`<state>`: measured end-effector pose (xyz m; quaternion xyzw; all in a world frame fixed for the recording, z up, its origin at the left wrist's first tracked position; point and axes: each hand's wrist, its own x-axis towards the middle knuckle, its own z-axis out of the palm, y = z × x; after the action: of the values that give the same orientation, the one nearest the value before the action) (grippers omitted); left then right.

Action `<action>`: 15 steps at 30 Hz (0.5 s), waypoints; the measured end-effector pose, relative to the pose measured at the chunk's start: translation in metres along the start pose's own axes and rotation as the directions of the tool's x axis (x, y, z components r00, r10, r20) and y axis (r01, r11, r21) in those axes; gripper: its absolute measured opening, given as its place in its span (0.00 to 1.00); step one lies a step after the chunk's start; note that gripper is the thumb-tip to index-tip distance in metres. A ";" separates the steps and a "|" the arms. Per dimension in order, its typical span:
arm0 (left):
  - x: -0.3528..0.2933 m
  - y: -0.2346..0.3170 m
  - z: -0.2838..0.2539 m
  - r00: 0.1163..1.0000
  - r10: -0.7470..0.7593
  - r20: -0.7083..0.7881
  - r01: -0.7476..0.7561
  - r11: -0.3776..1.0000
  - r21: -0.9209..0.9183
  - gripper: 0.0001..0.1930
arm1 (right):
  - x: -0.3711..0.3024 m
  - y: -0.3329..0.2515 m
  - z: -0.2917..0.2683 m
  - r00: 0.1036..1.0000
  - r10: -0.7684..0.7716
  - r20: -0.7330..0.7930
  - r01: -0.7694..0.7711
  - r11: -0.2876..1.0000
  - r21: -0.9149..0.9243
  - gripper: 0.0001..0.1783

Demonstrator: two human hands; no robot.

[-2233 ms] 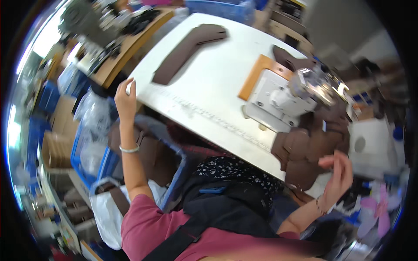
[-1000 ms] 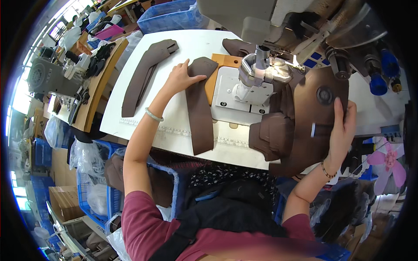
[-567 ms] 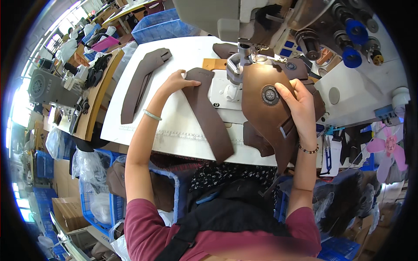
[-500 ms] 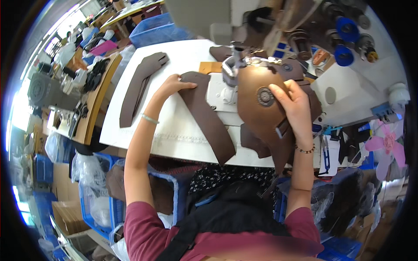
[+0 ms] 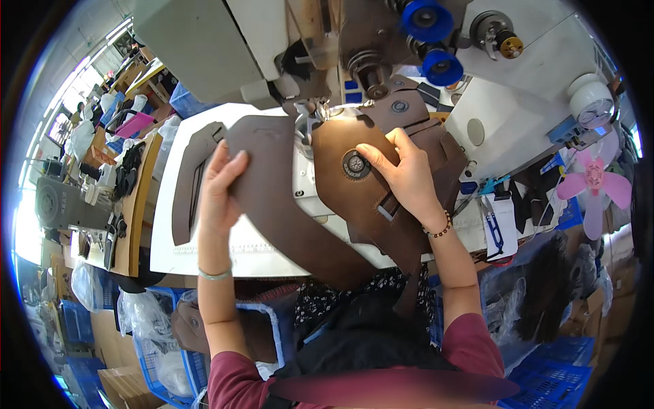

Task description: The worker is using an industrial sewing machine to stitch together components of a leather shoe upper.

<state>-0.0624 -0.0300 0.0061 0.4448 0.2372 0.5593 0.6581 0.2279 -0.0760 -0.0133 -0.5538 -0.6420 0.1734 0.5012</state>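
Note:
A long, curved dark brown leather strip [image 5: 276, 180] is raised off the white table, its left edge gripped between the thumb and fingers of my left hand [image 5: 221, 191]. My right hand [image 5: 409, 180] pinches a lighter brown leather panel [image 5: 340, 153] with a round dark badge and a slot with a metal piece. The panel's far edge lies by the lit needle area of a sewing machine [image 5: 330, 111]. More dark leather pieces [image 5: 436, 136] lie behind and right of the panel. Another folded brown strip [image 5: 191, 187] rests left of my left hand.
The machine's grey head [image 5: 197, 48] with blue tension dials [image 5: 427, 19] hangs over the far side of the white table [image 5: 163, 245]. Blue scissors [image 5: 493, 232] and a pink fan [image 5: 595, 178] are at the right. A blue crate [image 5: 283, 327] stands below the table's near edge.
My left hand has lifted the long strip off the table and brought it closer to me. My right hand keeps its hold on the badged panel. The view has shifted toward the machine.

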 end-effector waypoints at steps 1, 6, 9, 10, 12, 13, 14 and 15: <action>-0.005 -0.009 0.013 1.000 -0.023 -0.008 0.023 1.000 -0.006 0.18 | -0.001 0.000 0.001 1.000 -0.002 -0.021 0.002 1.000 0.013 0.22; -0.013 -0.035 0.045 0.992 -0.087 -0.088 0.094 0.993 0.077 0.17 | 0.002 0.003 0.009 1.000 0.030 0.006 -0.031 0.955 0.296 0.20; -0.014 -0.034 0.047 0.990 0.030 -0.140 0.009 0.963 0.271 0.19 | 0.007 0.005 0.011 1.000 -0.016 -0.013 0.019 0.970 0.243 0.20; -0.013 -0.035 0.049 0.982 0.096 -0.161 -0.026 0.921 0.389 0.20 | 0.005 0.005 0.010 0.999 -0.036 -0.038 0.044 0.967 0.253 0.20; -0.014 -0.038 0.052 0.958 0.276 -0.075 -0.203 0.841 0.502 0.24 | 0.003 0.006 0.005 1.000 0.013 0.000 -0.013 0.997 0.083 0.22; -0.012 -0.041 0.054 0.923 0.379 -0.059 -0.251 0.713 0.654 0.25 | 0.001 0.005 0.005 0.999 0.038 0.008 -0.039 0.989 0.142 0.20; -0.011 -0.042 0.054 0.863 0.503 0.042 -0.346 0.530 0.774 0.26 | 0.000 0.004 0.006 1.000 0.005 0.001 -0.005 0.978 0.209 0.19; -0.008 -0.040 0.052 0.879 0.467 0.098 -0.321 0.424 0.847 0.24 | -0.001 0.004 0.005 0.999 0.048 0.006 -0.048 0.979 0.199 0.20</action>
<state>-0.0009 -0.0537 -0.0037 0.7045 0.4152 0.5436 0.1892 0.2253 -0.0739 -0.0191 -0.5162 -0.6080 0.2492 0.5494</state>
